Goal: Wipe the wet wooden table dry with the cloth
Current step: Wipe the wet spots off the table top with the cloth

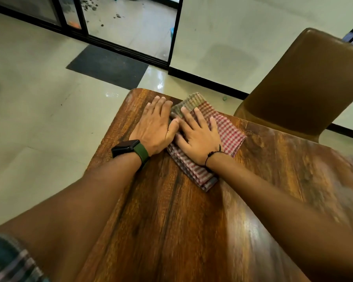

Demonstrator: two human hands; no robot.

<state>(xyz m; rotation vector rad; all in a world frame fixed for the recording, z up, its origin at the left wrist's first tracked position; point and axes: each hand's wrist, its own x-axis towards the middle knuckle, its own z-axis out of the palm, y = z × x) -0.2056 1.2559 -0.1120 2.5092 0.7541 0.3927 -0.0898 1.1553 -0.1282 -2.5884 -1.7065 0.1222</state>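
Note:
A folded red-and-green checked cloth [230,131] lies flat near the far left corner of the dark wooden table [171,210]. My right hand [198,135] presses flat on top of the cloth, fingers spread. My left hand [155,127], with a black watch on a green strap, lies flat on the bare wood, its thumb side touching the cloth's left edge. The table's near part shines with glare, and I cannot tell whether that is water.
A brown padded chair [306,84] stands at the table's far right side. Beyond the far edge are pale floor tiles, a dark doormat [108,66] and a black-framed sliding glass door [118,23]. The table's left edge runs close to my left forearm.

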